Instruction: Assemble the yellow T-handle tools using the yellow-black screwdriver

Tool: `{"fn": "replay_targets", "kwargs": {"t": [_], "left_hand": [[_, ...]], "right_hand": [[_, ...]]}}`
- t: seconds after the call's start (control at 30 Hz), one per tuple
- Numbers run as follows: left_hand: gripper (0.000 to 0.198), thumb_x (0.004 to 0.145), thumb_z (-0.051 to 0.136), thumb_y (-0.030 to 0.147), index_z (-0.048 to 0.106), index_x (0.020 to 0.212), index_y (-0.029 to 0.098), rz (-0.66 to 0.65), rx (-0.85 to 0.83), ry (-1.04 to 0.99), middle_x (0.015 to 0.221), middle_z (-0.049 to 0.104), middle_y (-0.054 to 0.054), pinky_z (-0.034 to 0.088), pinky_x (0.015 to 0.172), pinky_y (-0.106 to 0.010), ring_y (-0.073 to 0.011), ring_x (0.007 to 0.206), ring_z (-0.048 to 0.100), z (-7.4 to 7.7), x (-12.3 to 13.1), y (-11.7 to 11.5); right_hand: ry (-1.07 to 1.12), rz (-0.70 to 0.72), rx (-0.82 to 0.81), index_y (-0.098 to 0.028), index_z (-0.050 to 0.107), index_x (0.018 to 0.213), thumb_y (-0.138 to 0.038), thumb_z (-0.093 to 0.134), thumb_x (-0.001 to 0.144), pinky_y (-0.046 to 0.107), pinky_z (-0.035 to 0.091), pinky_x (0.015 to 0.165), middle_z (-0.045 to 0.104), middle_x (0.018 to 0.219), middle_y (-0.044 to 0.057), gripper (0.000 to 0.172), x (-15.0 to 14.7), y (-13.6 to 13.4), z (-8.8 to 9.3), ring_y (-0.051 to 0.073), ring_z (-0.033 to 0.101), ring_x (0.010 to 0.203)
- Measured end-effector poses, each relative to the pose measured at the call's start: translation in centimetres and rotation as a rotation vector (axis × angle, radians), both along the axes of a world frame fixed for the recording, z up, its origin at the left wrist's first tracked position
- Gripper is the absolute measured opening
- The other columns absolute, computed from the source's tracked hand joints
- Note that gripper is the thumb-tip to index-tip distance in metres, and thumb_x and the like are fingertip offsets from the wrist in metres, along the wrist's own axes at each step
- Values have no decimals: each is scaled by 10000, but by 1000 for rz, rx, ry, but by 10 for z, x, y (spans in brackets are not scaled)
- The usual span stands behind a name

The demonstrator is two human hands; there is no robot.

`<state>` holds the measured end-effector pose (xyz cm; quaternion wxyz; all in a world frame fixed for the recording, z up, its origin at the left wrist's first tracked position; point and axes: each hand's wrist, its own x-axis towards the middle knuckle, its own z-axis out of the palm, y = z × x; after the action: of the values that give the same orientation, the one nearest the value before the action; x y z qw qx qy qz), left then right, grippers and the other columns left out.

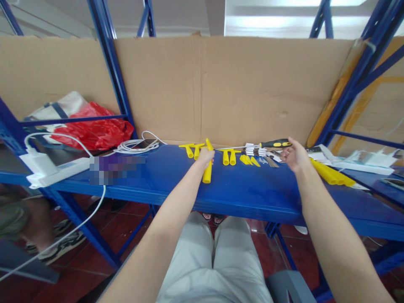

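Note:
My left hand [205, 156] is closed around a long yellow plastic tube [207, 170] that stands tilted on the blue shelf [176, 185]. My right hand [295, 156] reaches to the black-and-yellow handle of a screwdriver [274, 144] lying across the back of the shelf, fingers curled at its end. Between the hands lie several yellow T-shaped plastic pieces [229, 156] and small yellow bits [249, 160]. A small stack of white flat parts [256, 150] sits under the screwdriver's shaft.
More long yellow tubes [333, 173] lie right of my right hand. White coiled cables [135, 146], a white power strip [53, 173] and a red bag [94, 128] are at the left. A cardboard wall [221, 88] backs the shelf. Another person's leg [28, 223] shows lower left.

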<state>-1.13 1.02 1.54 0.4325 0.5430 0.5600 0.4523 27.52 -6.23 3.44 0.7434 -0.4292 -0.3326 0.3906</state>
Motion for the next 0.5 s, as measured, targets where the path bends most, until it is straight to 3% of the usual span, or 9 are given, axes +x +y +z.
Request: {"fn": "replay_targets", "kwargs": {"t": [0.13, 0.37, 0.5], "left_hand": [[123, 860, 474, 62, 565, 859, 144, -16, 9, -3, 551, 411, 61, 369, 464, -185, -68, 425, 392, 1, 0, -2], [117, 859, 476, 64, 561, 829, 140, -7, 13, -1, 563, 434, 53, 405, 498, -205, -68, 429, 393, 0, 0, -1], [114, 854, 481, 66, 556, 820, 144, 0, 14, -6, 565, 437, 51, 411, 504, -214, -72, 432, 392, 0, 0, -1]], "right_hand": [[44, -31, 7, -220, 429, 677, -433, 692, 814, 168, 335, 311, 380, 429, -80, 364, 0, 2, 0, 73, 379, 349], [54, 11, 73, -200, 497, 678, -392, 689, 829, 201, 513, 463, 552, 536, -15, 311, -2, 0, 3, 125, 617, 548], [7, 10, 85, -215, 448, 661, -415, 712, 803, 201, 457, 391, 478, 495, -52, 361, -1, 0, 1, 99, 502, 420]]}}
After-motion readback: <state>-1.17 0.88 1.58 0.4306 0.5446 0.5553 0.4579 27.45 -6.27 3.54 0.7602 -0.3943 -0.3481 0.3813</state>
